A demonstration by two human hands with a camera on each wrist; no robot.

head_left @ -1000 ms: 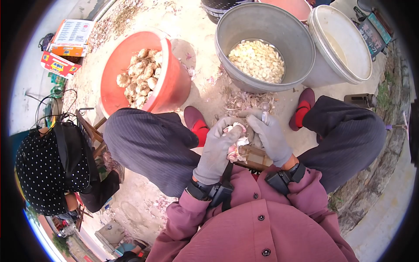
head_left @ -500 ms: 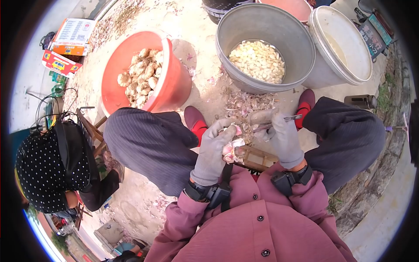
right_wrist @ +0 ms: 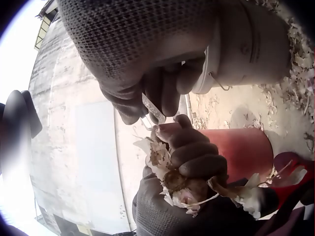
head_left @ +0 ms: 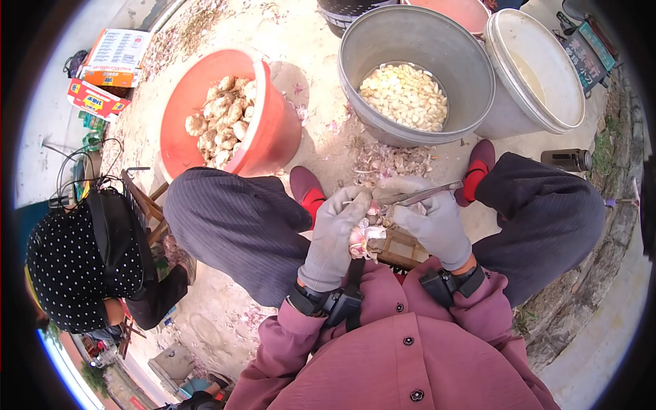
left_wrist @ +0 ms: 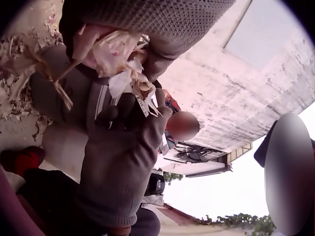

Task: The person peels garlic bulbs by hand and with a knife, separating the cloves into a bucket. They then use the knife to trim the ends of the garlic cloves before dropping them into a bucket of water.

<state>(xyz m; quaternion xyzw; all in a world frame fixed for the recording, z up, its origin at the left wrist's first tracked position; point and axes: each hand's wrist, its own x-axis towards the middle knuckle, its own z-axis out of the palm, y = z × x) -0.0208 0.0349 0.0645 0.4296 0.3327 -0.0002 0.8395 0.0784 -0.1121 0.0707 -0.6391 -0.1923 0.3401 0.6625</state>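
Observation:
In the head view my gloved left hand (head_left: 331,239) grips a partly peeled garlic bulb (head_left: 362,240) with pink and white skin hanging loose. My gloved right hand (head_left: 437,222) holds a metal blade (head_left: 430,193) and meets the left hand at the garlic. From the right wrist view, the blade tip (right_wrist: 153,109) is close to a clove (right_wrist: 167,130) at the left fingers. Papery skins (left_wrist: 120,73) stick out between the hands in the left wrist view.
A red basin (head_left: 179,130) of garlic bulbs stands front left. Ahead, a grey bucket (head_left: 369,121) holds peeled cloves in liquid, beside a white bucket (head_left: 502,113). Another person (head_left: 82,260) is at the left. Skins (head_left: 389,160) litter the ground between the feet.
The right hand first moved away from the left, showing the blade, then came back to the garlic. The left hand has kept its grip, and the bulb's loose skin has shifted.

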